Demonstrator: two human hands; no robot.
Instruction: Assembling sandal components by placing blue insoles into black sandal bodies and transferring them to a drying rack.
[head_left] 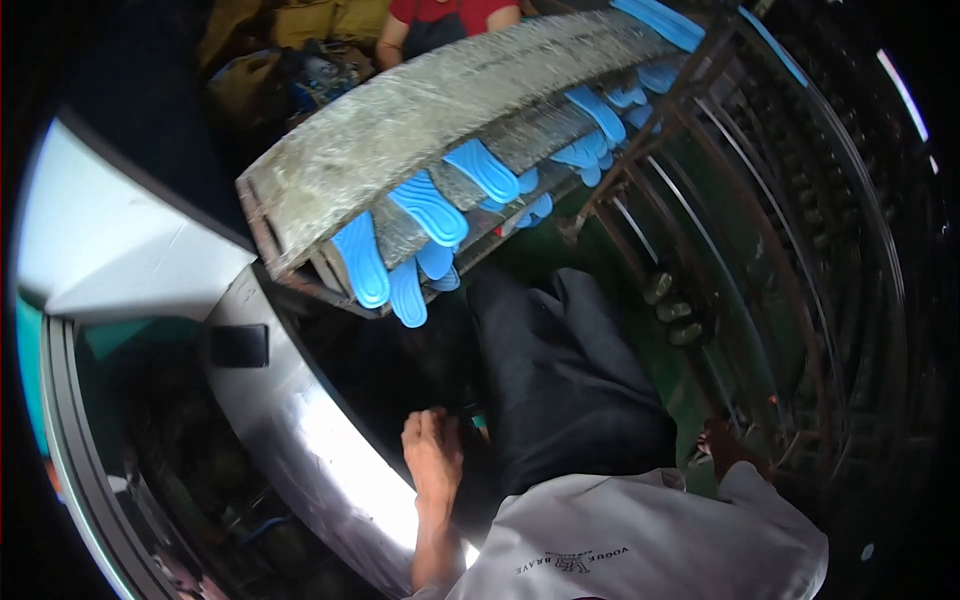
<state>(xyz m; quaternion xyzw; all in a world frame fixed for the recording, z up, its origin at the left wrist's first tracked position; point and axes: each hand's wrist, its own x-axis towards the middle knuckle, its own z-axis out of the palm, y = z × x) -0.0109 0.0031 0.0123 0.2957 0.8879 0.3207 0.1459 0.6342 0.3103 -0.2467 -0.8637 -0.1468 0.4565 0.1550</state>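
My left hand (432, 448) is beside the curved shiny metal surface (330, 430), over a dark area left of my legs. Its fingers curl under, and whatever may be inside them is hidden. On the right my right hand (708, 440) hangs low near a metal rack; it is small and dim, so its fingers are hard to read. Ahead of me, several blue shoe insoles (360, 262) stick out over the edges of a tiered shelf (450, 90) covered in clear film. Neither hand touches the insoles.
A black phone-like slab (240, 346) lies on the metal surface at left, beside a white panel (130, 220). Dark metal rack bars (780, 250) fill the right side. Beyond the shelf is a person in a red top (455, 14); brown sacks (300, 25) sit behind.
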